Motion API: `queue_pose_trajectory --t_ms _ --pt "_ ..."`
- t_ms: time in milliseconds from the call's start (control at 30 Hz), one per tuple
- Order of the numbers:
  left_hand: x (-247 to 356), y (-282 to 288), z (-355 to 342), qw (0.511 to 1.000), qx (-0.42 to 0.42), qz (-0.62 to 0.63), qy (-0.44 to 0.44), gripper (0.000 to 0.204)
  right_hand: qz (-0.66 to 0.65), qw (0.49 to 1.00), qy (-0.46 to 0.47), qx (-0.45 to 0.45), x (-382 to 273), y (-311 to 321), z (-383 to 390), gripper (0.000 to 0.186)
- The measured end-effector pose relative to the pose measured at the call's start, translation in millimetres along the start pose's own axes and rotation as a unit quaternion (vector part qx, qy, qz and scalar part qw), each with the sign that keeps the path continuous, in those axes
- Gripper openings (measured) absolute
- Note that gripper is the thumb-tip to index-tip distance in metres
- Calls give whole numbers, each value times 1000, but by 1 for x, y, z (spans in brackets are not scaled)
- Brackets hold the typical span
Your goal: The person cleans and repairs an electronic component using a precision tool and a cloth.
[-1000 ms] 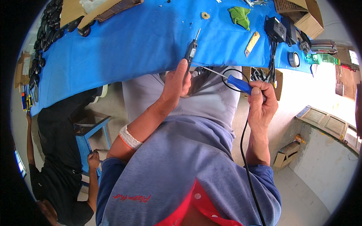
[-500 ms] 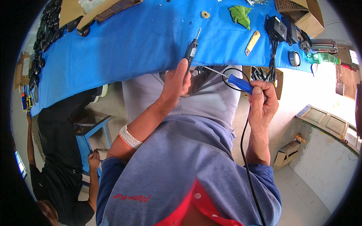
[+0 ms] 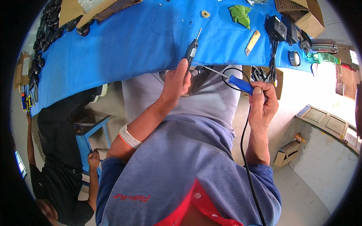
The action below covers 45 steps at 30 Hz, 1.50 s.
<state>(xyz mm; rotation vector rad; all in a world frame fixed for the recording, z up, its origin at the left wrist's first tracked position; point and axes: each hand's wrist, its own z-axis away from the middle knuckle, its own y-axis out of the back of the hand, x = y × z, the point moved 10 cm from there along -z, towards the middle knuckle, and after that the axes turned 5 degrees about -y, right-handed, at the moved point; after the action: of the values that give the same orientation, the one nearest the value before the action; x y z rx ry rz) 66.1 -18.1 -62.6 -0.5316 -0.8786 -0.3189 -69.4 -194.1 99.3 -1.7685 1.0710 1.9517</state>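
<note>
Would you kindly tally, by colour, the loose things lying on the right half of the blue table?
Green: 2, a cloth and a circuit board
Black: 2, a power adapter and a tape roll
Tan: 1, a flat wooden piece
Total: 5

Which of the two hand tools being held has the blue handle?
The soldering iron in the right hand: blue grip, black cord trailing down. The tool in the left hand is dark and cordless.

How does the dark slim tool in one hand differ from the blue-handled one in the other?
The dark slim tool in the left hand points up over the blue table cover; the blue-handled tool in the right hand lies slanted and trails a black cord. Both have thin metal tips.
</note>
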Motion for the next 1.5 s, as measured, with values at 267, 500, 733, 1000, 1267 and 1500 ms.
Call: queue_pose_trajectory --t_ms 267,500,733,1000,1267,1500 --pt "1 0 1 1000 15 1 7 56 19 1000 10 8 0 1 -1 11" --pt "1 0 1 1000 20 1 7 56 17 1000 14 0 -1 -1 -2 11" --pt "1 0 1 999 31 11 14 56 2 1000 -4 -1 1 -1 -1 12" --pt "3 -4 -1 1000 24 19 1 55 -30 1000 -8 1 0 0 2 15" --pt "3 -8 -2 1000 0 22 -8 56 -39 999 -8 -31 -3 -3 0 31" --pt "1 -8 -2 999 11 32 6 55 45 999 -8 -6 0 3 1 22"
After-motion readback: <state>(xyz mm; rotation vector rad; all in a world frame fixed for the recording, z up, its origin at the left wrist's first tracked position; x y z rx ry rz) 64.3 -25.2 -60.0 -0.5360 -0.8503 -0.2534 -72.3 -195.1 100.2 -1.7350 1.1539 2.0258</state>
